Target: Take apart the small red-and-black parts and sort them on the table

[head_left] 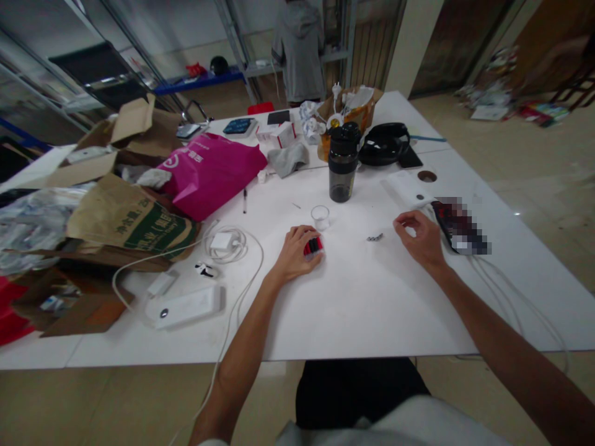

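On the white table, my left hand (300,253) grips a small clear case with red and black bands (313,246), fingers on its far edge and thumb on the near one. Just beyond it stands a small clear cup (320,217). My right hand (418,236) hovers above the table with thumb and fingertips brought together in a pinch; whatever may be between them is too small to make out. Between my hands lies a small dark-and-silver piece (374,237). A phone with a blurred screen (458,226) rests right of my right hand.
A dark bottle (343,170) stands beyond the cup. Black headphones (385,144) lie behind it. To the left are a magenta bag (214,173), cardboard boxes (93,297), a coiled white cable (242,248) and a white power bank (190,306). A person (300,49) stands at the back.
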The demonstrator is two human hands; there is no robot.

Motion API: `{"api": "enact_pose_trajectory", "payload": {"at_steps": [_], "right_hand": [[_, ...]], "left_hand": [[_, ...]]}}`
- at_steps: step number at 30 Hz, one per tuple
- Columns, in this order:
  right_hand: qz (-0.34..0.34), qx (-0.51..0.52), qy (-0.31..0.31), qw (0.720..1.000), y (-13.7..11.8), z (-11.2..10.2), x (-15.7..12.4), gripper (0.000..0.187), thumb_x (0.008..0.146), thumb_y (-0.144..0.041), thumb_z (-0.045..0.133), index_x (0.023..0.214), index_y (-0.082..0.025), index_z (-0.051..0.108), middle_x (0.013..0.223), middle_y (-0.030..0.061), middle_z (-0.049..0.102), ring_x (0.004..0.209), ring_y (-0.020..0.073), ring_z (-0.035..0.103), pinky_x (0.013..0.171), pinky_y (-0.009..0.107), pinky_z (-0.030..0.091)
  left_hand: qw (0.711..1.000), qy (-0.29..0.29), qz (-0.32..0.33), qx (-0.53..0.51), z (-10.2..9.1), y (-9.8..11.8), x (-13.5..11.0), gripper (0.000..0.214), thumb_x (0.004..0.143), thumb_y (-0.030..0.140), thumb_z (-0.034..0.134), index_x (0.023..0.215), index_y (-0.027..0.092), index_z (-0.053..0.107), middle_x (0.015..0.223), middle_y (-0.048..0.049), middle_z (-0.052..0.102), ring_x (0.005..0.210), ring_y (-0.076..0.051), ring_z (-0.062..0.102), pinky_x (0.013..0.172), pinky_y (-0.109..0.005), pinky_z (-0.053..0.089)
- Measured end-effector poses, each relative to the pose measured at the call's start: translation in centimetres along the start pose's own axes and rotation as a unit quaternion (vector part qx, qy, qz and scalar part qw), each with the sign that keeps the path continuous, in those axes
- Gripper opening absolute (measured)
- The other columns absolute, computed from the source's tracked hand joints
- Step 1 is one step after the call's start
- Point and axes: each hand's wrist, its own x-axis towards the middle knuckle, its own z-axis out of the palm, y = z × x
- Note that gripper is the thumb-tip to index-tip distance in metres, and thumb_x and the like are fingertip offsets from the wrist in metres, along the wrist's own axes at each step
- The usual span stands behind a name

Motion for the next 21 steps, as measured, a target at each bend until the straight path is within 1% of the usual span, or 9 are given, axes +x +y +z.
{"api": "enact_pose_trajectory", "payload": {"at_steps": [4,8,10,12,14,16,17,19,21], "right_hand": [[-0.001,0.004,0.002,1.000,0.4,0.0,0.1,0.013,0.101,-0.041,0.079,0.103,-0.029,0.073,0.099,0.0038,0.082,0.087,0.0242,0.079,0.092,0.047,0.070],[0.002,0.013,0.012,1.000,0.5,0.0,0.2,0.015,0.100,-0.041,0.080,0.103,-0.028,0.074,0.098,0.0042,0.081,0.086,0.0234,0.078,0.089,0.045,0.070],[0.004,0.016,0.022,1.000,0.3,0.0,0.2,0.016,0.100,-0.042,0.081,0.103,-0.028,0.073,0.097,0.0043,0.081,0.084,0.0235,0.077,0.088,0.045,0.071],[0.005,0.017,0.032,0.999,0.1,0.0,0.3,0.018,0.100,-0.045,0.082,0.103,-0.029,0.073,0.097,0.0044,0.081,0.085,0.0242,0.077,0.088,0.046,0.072],[0.005,0.019,0.045,0.999,-0.1,0.0,0.3,0.020,0.100,-0.046,0.082,0.103,-0.029,0.073,0.096,0.0047,0.080,0.085,0.0247,0.077,0.088,0.047,0.072],[0.002,0.022,0.053,0.998,-0.4,0.0,0.3,0.021,0.101,-0.048,0.081,0.104,-0.029,0.073,0.096,0.0051,0.080,0.086,0.0248,0.077,0.088,0.047,0.072],[0.000,0.023,0.056,0.998,-0.4,0.0,0.3,0.021,0.102,-0.049,0.081,0.104,-0.029,0.073,0.097,0.0054,0.080,0.086,0.0248,0.077,0.088,0.047,0.072],[0.000,0.023,0.058,0.998,-0.4,-0.1,0.3,0.024,0.103,-0.053,0.080,0.105,-0.029,0.073,0.098,0.0059,0.080,0.087,0.0252,0.078,0.089,0.047,0.073],[0.003,0.019,0.057,0.998,-0.3,-0.1,0.3,0.029,0.104,-0.057,0.080,0.104,-0.030,0.072,0.098,0.0057,0.081,0.088,0.0257,0.079,0.091,0.048,0.074]], "left_hand": [[1.000,-0.008,0.001,0.001,0.0,-0.1,0.0,0.054,0.091,0.037,0.086,0.144,0.028,0.075,0.152,-0.0150,0.071,0.145,-0.041,0.062,0.127,-0.065,0.050],[1.000,0.000,0.005,-0.002,-0.2,0.0,-0.1,0.054,0.091,0.036,0.086,0.143,0.026,0.074,0.152,-0.0159,0.071,0.145,-0.041,0.062,0.127,-0.064,0.050],[1.000,0.005,0.007,-0.014,-0.4,0.2,-0.1,0.054,0.092,0.038,0.087,0.143,0.027,0.074,0.152,-0.0158,0.072,0.145,-0.041,0.063,0.127,-0.065,0.050],[0.999,0.025,0.004,-0.039,-0.7,0.3,0.0,0.047,0.096,0.043,0.087,0.139,0.028,0.075,0.148,-0.0148,0.074,0.142,-0.039,0.066,0.127,-0.063,0.051],[0.994,0.077,-0.012,-0.080,-1.0,0.4,0.2,0.035,0.101,0.049,0.084,0.128,0.027,0.076,0.136,-0.0130,0.078,0.131,-0.035,0.071,0.121,-0.058,0.055],[0.977,0.161,-0.049,-0.133,-1.2,0.2,0.4,0.029,0.106,0.054,0.080,0.113,0.026,0.075,0.116,-0.0096,0.079,0.114,-0.030,0.073,0.110,-0.050,0.058],[0.962,0.206,-0.074,-0.161,-1.2,0.0,0.6,0.031,0.107,0.056,0.080,0.107,0.026,0.074,0.107,-0.0077,0.078,0.105,-0.028,0.072,0.103,-0.047,0.059],[0.926,0.282,-0.122,-0.217,-1.1,-0.6,0.9,0.037,0.105,0.060,0.082,0.100,0.025,0.073,0.097,-0.0049,0.075,0.094,-0.024,0.070,0.095,-0.041,0.058],[0.894,0.330,-0.153,-0.262,-0.9,-1.3,1.1,0.041,0.100,0.063,0.088,0.099,0.024,0.074,0.095,-0.0040,0.074,0.091,-0.022,0.069,0.092,-0.038,0.059]]}}
